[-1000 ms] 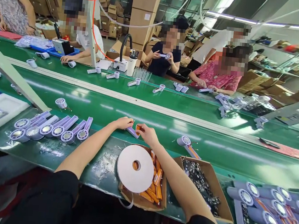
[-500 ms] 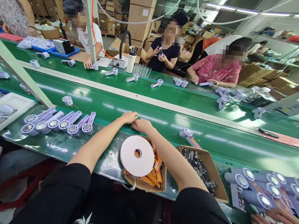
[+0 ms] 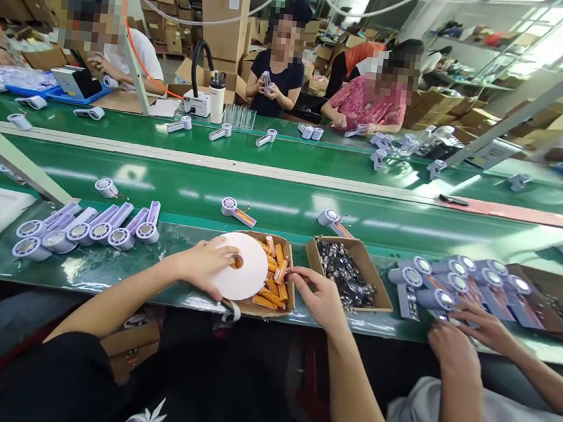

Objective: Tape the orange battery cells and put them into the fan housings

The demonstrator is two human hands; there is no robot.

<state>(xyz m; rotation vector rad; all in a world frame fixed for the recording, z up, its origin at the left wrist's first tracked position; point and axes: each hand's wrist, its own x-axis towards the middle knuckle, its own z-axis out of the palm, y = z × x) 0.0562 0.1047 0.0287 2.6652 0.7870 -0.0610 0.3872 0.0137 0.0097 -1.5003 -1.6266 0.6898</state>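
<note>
The orange cylinders [image 3: 280, 271] lie in the open carton [image 3: 265, 313] at the table's [image 3: 74, 271] near edge. Long axes vary: the upper units run steeply, upper left to lower right; the lower units lie nearly crosswise. The white roll [image 3: 250, 280] covers the carton's left part, flat face and center hole upward. Left hand [image 3: 206, 267]: spread wide, fingers across the roll's face toward the hole, thumb at the near rim. Right hand [image 3: 320, 299]: partly open at the carton's right side, thumb and forefinger extended left to the cylinders; whether they pinch one cannot be determined.
</note>
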